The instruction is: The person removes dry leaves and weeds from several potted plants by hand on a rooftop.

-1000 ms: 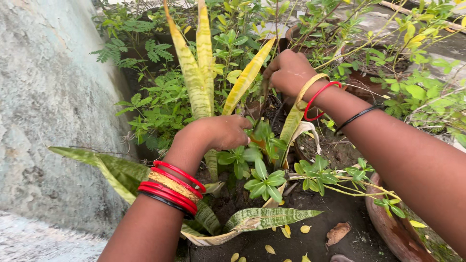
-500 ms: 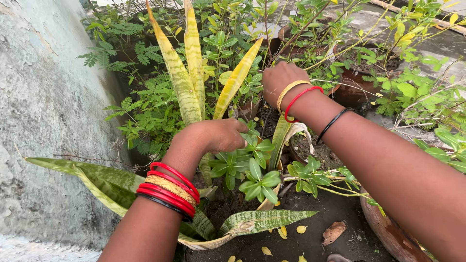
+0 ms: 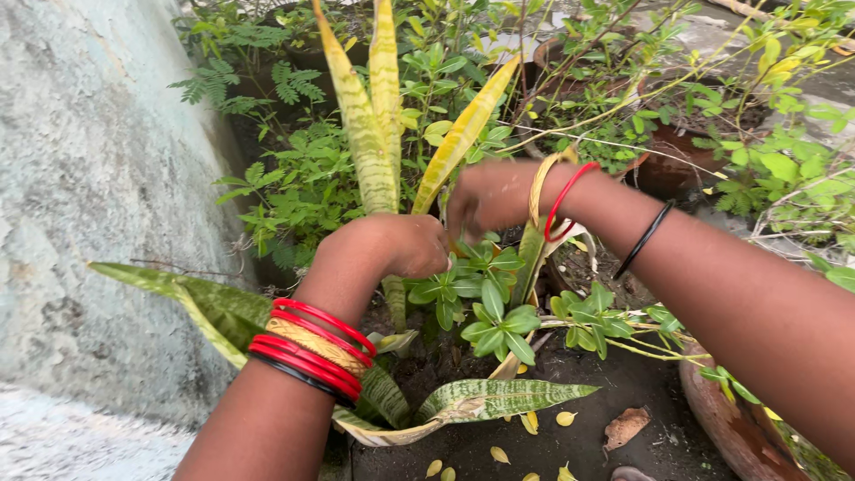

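My left hand [image 3: 392, 245], with red and gold bangles on its wrist, is curled into a fist at the top of a small green leafy plant [image 3: 494, 312]; its fingertips are buried among the leaves. My right hand [image 3: 485, 196] is blurred just beyond, close to the left hand and low in front of the base of a tall yellow-green striped snake plant [image 3: 370, 142]. Its fingers cannot be made out. Both hands are over the dark soil [image 3: 588, 428] of a clay pot [image 3: 721, 419].
A rough grey wall [image 3: 89, 178] runs along the left. Limp striped leaves [image 3: 499, 396] lie over the pot's near edge. Ferns and shrubs crowd behind, with another clay pot [image 3: 668, 160] at the back right. Small yellow leaves and a dry brown leaf [image 3: 623, 428] lie on the soil.
My right hand has come down and to the left, from the far side of the plants to just beyond my left hand. My left hand has stayed on the small leafy plant.
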